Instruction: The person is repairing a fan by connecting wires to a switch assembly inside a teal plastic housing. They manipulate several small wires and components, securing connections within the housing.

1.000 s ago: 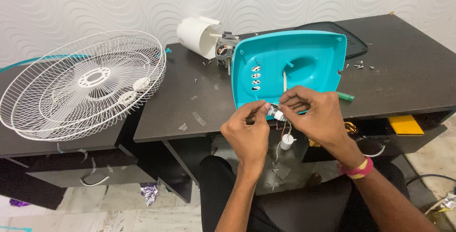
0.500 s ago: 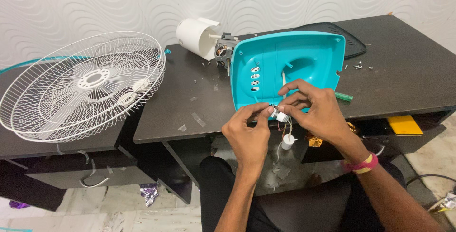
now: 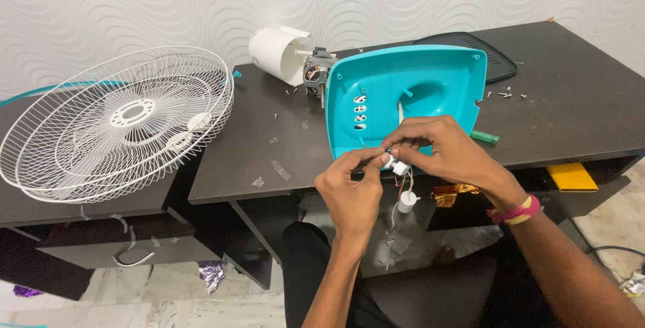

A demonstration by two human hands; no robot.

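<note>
Nearby, white fan grille [image 3: 117, 123], loose screws [image 3: 505, 93].

No screens or signs anywhere. Closest thing to a package: a flat yellow packet [image 3: 570, 177], rectangular, lying on the shelf under the desk [image 3: 578, 106] at the right edge. Crumpled gold foil wrapper [image 3: 451, 193] sits on the same shelf, to the left of the packet. Another crumpled wrapper, silvery-purple [image 3: 213, 272], lies on the floor below the desk's left half. No labels readable on anything.
</note>
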